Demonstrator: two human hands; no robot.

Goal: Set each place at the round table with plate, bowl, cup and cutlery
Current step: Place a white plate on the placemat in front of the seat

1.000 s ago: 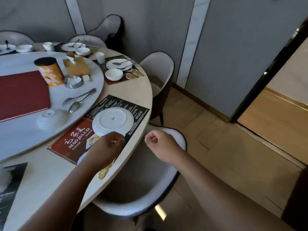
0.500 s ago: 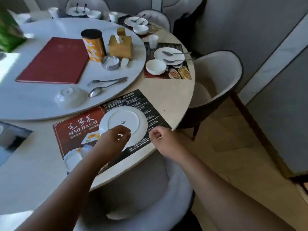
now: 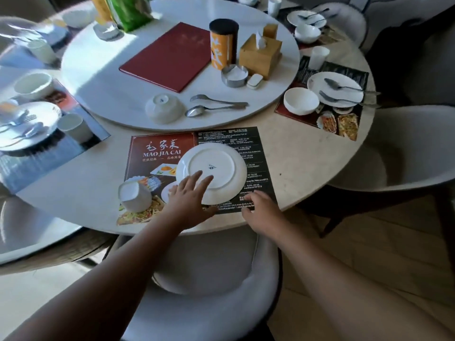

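I see left hand [image 3: 189, 200] now spread flat on upturned plate [image 3: 211, 172], right hand [image 3: 258, 205] curled, empty, pinning mat [image 3: 157, 153]; flip comes next.

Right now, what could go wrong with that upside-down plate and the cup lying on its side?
The plate is face down near the table edge; flipping it with the left hand might let it slip off. The tipped cup could roll if the placemat, under the right hand, shifts.

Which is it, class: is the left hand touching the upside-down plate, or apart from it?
Touching. The head view shows the left hand with fingers spread flat across the upside-down plate.
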